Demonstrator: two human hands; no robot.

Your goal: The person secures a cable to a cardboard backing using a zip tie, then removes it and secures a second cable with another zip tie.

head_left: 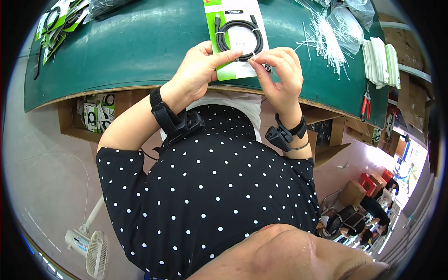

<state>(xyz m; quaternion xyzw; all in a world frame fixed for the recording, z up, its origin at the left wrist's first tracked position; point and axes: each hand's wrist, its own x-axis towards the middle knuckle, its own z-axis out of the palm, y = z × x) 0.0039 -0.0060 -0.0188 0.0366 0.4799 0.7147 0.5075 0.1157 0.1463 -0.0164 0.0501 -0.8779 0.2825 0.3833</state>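
A black braided cable (220, 41) lies coiled on a green-and-white packaging card (233, 73) at the table's front edge. White ties band the coil on its left and right sides. My left hand (198, 67) grips the card's left edge, its thumb pressing on the lower part of the coil. At the coil's bottom, my right hand (282, 70) pinches thumb and forefinger together on a thin white cable tie (253, 56). Part of that tie is hidden by the fingertips.
The green table (130, 51) carries loose white cable ties (326, 39), a stack of cards (380, 63) and red-handled cutters (366, 103) at right. Packaged cables (56, 28) lie far left. Below are a cardboard box (70, 123) and a fan (96, 254); people sit lower right.
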